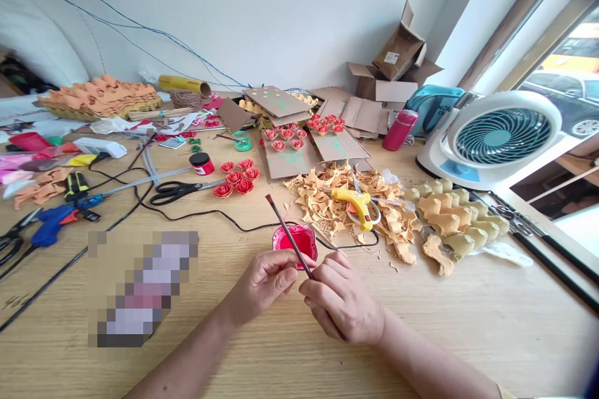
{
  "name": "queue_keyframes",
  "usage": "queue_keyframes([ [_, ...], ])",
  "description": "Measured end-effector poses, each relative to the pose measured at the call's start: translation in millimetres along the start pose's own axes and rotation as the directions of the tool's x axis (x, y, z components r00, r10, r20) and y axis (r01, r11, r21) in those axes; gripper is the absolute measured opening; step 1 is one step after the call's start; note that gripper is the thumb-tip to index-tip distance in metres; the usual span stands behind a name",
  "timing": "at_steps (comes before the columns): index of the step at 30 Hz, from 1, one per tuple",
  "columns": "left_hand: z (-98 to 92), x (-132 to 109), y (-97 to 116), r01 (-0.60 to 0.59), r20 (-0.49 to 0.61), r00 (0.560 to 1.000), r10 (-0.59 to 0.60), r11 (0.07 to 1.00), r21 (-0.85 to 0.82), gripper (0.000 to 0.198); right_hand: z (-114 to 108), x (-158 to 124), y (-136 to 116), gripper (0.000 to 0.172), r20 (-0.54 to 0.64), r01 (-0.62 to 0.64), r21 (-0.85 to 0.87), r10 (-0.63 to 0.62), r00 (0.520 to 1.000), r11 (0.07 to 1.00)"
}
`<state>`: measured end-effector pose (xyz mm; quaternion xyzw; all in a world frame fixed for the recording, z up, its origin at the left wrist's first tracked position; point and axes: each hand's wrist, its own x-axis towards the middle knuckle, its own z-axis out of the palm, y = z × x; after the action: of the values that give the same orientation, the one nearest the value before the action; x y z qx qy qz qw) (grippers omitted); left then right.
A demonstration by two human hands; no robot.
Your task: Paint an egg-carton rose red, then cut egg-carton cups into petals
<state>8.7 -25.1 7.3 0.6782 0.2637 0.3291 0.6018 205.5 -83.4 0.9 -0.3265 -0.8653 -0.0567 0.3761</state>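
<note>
My right hand (pixel 340 302) is closed round the lower end of a thin paintbrush (pixel 286 232), whose red-tipped bristles point up and to the left. My left hand (pixel 264 282) is closed beside it, fingertips pinched against the brush handle. Just behind both hands a small red dish of paint (pixel 296 242) rests on the wooden table (pixel 468 324). Several painted red paper roses (pixel 236 177) lie farther back, near a small jar of red paint (pixel 202 164) with a black lid.
A yellow glue gun (pixel 356 202) lies on a heap of torn egg-carton scraps, with cut carton cups (pixel 452 221) to its right. Black scissors (pixel 175 191), a blue glue gun (pixel 52 225) and cables lie left. A white fan (pixel 498 137) stands right.
</note>
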Motion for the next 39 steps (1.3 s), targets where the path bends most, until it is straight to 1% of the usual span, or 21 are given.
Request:
queue_keyframes([
  [3, 6.6, 1, -4, 0.014, -0.044, 0.999, -0.019, 0.994, -0.111, 0.036, 5, 3, -3, 0.012, 0.011, 0.012, -0.004, -0.012, 1.000, 1.000],
  [5, 5.1, 2, -5, 0.005, -0.090, 0.996, -0.023, 0.981, -0.196, 0.034, 7, 2, -5, 0.014, 0.023, 0.023, 0.002, -0.023, 0.999, 1.000],
  [6, 2.4, 2, -5, -0.011, -0.126, 0.992, -0.021, 0.969, -0.248, 0.033, 8, 1, -5, 0.018, 0.033, 0.041, 0.008, -0.041, 0.999, 0.999],
  [8, -6.8, 3, 0, -0.084, -0.236, 0.972, -0.007, 0.925, -0.371, 0.032, 8, -2, -4, 0.031, 0.057, 0.101, 0.024, -0.102, 0.993, 0.995],
  [9, -12.7, 4, 3, -0.140, -0.297, 0.955, 0.006, 0.892, -0.431, 0.032, 7, -3, -2, 0.037, 0.068, 0.122, 0.031, -0.124, 0.990, 0.992],
  [10, -19.0, 5, 6, -0.197, -0.360, 0.933, 0.014, 0.856, -0.478, 0.032, 5, -4, 0, 0.041, 0.079, 0.114, 0.029, -0.116, 0.990, 0.993],
  [11, -25.4, 7, 9, -0.241, -0.408, 0.913, 0.014, 0.826, -0.510, 0.032, 3, -5, 3, 0.044, 0.097, 0.073, 0.021, -0.074, 0.993, 0.997],
  [12, -31.3, 9, 12, -0.271, -0.447, 0.895, 0.005, 0.801, -0.533, 0.033, 0, -4, 7, 0.046, 0.119, -0.002, 0.010, 0.001, 0.993, 1.000],
  [13, -36.3, 10, 13, -0.290, -0.476, 0.880, -0.011, 0.781, -0.553, 0.033, -3, -2, 10, 0.050, 0.153, -0.098, 0.003, 0.097, 0.983, 0.995],
  [14, -40.2, 12, 13, -0.297, -0.494, 0.869, -0.034, 0.762, -0.575, 0.033, -6, 2, 14, 0.056, 0.197, -0.202, 0.000, 0.199, 0.960, 0.979],
  [15, -42.8, 14, 11, -0.295, -0.503, 0.862, -0.063, 0.744, -0.599, 0.033, -9, 6, 18, 0.064, 0.245, -0.292, 0.005, 0.282, 0.927, 0.956],
  [16, -44.1, 15, 9, -0.287, -0.504, 0.859, -0.092, 0.727, -0.623, 0.032, -12, 11, 22, 0.072, 0.295, -0.350, 0.016, 0.331, 0.897, 0.936],
  [17, -44.3, 16, 7, -0.277, -0.501, 0.858, -0.119, 0.713, -0.644, 0.032, -13, 16, 26, 0.079, 0.342, -0.382, 0.017, 0.354, 0.871, 0.924],
  [19, -42.5, 18, 1, -0.251, -0.482, 0.862, -0.157, 0.693, -0.676, 0.031, -13, 26, 33, 0.088, 0.430, -0.398, 0.003, 0.358, 0.829, 0.917],
  [21, -39.7, 18, -4, -0.227, -0.462, 0.869, -0.176, 0.688, -0.689, 0.030, -9, 34, 38, 0.094, 0.486, -0.391, -0.015, 0.349, 0.801, 0.920],
  [24, -37.6, 19, -8, -0.208, -0.448, 0.875, -0.185, 0.692, -0.691, 0.030, 0, 44, 43, 0.100, 0.529, -0.366, -0.014, 0.318, 0.787, 0.930],
  [27, -39.0, 19, -8, -0.208, -0.458, 0.868, -0.192, 0.696, -0.687, 0.031, 6, 52, 44, 0.096, 0.578, -0.349, -0.031, 0.301, 0.758, 0.937],
  [30, -41.8, 19, -7, -0.215, -0.468, 0.858, -0.212, 0.680, -0.701, 0.031, 8, 56, 45, 0.092, 0.608, -0.331, -0.056, 0.295, 0.737, 0.942],
  [35, -44.2, 19, -10, -0.232, -0.465, 0.854, -0.233, 0.629, -0.742, 0.029, 9, 58, 44, 0.089, 0.595, -0.305, -0.074, 0.287, 0.751, 0.949],
  [39, -44.7, 19, -13, -0.226, -0.466, 0.850, -0.247, 0.628, -0.745, 0.029, 8, 61, 41, 0.090, 0.588, -0.306, -0.061, 0.282, 0.758, 0.950],
])
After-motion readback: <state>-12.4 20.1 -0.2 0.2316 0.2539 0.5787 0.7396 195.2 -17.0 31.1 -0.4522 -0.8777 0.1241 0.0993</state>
